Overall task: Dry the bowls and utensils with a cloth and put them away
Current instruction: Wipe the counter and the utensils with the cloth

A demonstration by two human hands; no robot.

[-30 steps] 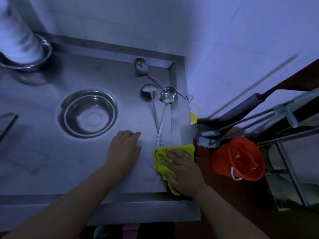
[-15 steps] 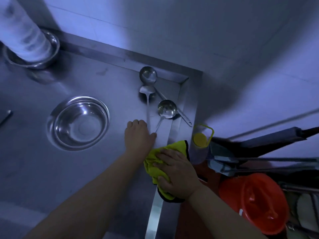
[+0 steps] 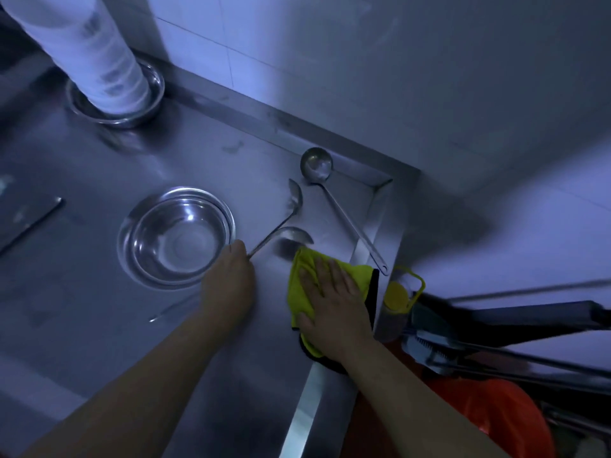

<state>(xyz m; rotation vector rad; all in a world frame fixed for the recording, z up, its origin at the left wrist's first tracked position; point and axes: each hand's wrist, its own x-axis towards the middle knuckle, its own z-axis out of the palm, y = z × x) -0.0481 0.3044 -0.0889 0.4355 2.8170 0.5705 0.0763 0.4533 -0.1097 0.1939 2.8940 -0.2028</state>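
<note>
Steel, long-handled ladle (image 3: 281, 223) slants up-right across the worktop (image 3: 99, 325) from your left hand (image 3: 229, 282), which grips its handle end; your flat right hand (image 3: 334, 302) presses the yellow cloth (image 3: 305, 279) just right.

Stainless steel counter (image 3: 99, 325): brushed, dull sheen, faint smears and water marks; raised rim at the right edge brighter, more polished. Steel bowl (image 3: 177, 238), centre: glossy, mirror-like inside, sharp highlights. Far-left steel bowl (image 3: 152, 97) similar, shiny rim, holding a stack of white cups (image 3: 89, 51), looks like thin plastic or paper, semi-matt. Three metal ladles: far one (image 3: 315, 164) polished, reflective scoop; middle one (image 3: 295, 196) and near one (image 3: 296, 236) smooth, glossy. Yellow cloth (image 3: 358, 276): soft, matt, fuzzy nap, dark trimmed edge. Wall tiles (image 3: 297, 44): smooth, slight gloss. Orange bucket (image 3: 496, 414), near right: plastic, glossy. Yellow bottle lid (image 3: 396, 294): plastic, matt.
</note>
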